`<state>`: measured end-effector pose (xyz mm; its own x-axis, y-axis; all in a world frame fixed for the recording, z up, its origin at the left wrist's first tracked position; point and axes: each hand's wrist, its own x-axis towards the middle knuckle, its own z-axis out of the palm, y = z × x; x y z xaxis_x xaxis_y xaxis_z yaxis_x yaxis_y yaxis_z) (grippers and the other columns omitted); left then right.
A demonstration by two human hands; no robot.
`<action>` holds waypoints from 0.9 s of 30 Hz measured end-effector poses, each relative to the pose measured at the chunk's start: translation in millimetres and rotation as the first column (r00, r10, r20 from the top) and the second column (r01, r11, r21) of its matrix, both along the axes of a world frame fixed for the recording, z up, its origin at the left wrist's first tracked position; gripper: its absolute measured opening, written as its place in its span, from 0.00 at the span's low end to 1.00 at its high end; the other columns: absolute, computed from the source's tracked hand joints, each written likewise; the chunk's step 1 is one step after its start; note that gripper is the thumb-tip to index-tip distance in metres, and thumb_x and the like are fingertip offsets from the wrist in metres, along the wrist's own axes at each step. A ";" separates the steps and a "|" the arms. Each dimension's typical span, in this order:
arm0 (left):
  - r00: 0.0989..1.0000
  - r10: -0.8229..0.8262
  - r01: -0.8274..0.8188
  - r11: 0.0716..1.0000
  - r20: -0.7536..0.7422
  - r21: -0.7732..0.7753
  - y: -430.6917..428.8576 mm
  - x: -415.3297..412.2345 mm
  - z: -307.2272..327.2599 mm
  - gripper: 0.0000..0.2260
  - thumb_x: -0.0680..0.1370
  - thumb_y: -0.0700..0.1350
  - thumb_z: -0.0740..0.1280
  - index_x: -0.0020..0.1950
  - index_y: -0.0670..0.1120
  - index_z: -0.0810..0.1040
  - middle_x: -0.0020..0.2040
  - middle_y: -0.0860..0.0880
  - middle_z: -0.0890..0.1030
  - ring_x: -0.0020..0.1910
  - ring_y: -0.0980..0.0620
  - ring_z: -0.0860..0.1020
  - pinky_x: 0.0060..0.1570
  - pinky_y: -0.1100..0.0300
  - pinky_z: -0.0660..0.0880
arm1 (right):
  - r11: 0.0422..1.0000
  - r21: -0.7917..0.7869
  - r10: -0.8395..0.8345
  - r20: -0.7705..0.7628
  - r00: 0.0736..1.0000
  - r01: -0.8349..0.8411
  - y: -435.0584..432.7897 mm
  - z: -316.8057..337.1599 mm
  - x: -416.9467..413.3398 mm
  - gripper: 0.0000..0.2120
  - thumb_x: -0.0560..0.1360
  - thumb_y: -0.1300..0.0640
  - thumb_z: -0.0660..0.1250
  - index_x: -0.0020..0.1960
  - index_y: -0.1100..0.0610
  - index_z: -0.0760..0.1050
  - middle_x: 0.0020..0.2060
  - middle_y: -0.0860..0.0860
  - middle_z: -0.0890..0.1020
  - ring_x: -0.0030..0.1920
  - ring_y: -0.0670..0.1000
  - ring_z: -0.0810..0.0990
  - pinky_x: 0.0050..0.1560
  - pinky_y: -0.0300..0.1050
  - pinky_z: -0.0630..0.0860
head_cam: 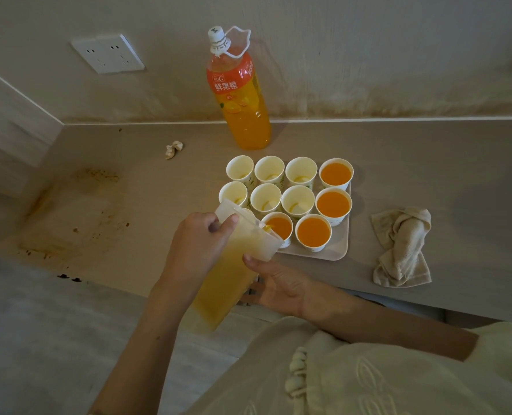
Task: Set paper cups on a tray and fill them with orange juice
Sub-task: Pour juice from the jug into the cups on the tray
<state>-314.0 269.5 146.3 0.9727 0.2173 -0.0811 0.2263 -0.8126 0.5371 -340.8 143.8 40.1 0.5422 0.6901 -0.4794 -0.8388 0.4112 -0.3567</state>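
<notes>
A pale tray (337, 250) on the counter carries several paper cups in rows. The right-hand cups, such as one in the front row (313, 232), are full of orange juice; the left and middle ones, such as one in the back row (269, 169), hold only a trace. My left hand (199, 244) grips a clear plastic pitcher (234, 271) of juice, tilted with its spout over a front cup (279, 226) into which juice runs. My right hand (278, 284) supports the pitcher from below, near its rim. One cup is hidden behind the pitcher.
A big orange juice bottle (242, 97) with a white cap stands by the wall behind the tray. A crumpled beige cloth (403, 247) lies right of the tray. A small paper scrap (173, 149) sits at the back left. Brown stains (72, 223) mark the counter's left side.
</notes>
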 end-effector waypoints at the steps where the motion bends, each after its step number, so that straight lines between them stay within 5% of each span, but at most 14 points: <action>1: 1.000 0.002 -0.002 1.000 -0.001 0.001 -0.1 0.1 0.0 0.22 0.77 0.53 0.67 0.32 0.37 0.69 0.29 0.47 0.68 0.31 0.50 0.66 0.33 0.56 0.64 | 1.000 -0.003 -0.001 0.002 1.000 0.001 0.4 -0.2 0.1 0.47 0.47 0.48 0.86 0.63 0.55 0.74 0.54 0.57 0.84 0.56 0.58 0.82 0.49 0.55 0.81; 19: 1.000 0.004 -0.004 1.000 -0.007 0.004 0.7 0.3 0.2 0.22 0.76 0.52 0.67 0.29 0.42 0.65 0.29 0.49 0.67 0.30 0.51 0.65 0.32 0.57 0.63 | 1.000 -0.007 -0.006 0.006 1.000 0.006 2.1 -1.8 -0.5 0.46 0.48 0.47 0.86 0.63 0.55 0.74 0.53 0.57 0.84 0.55 0.59 0.82 0.51 0.56 0.80; 27: 1.000 0.003 -0.002 1.000 -0.005 0.019 -0.5 0.1 0.5 0.22 0.77 0.53 0.67 0.32 0.37 0.69 0.29 0.47 0.67 0.30 0.51 0.66 0.32 0.57 0.63 | 1.000 -0.005 -0.003 -0.006 1.000 0.003 1.7 -0.1 -0.8 0.47 0.47 0.48 0.87 0.63 0.55 0.74 0.54 0.57 0.84 0.56 0.59 0.82 0.50 0.55 0.81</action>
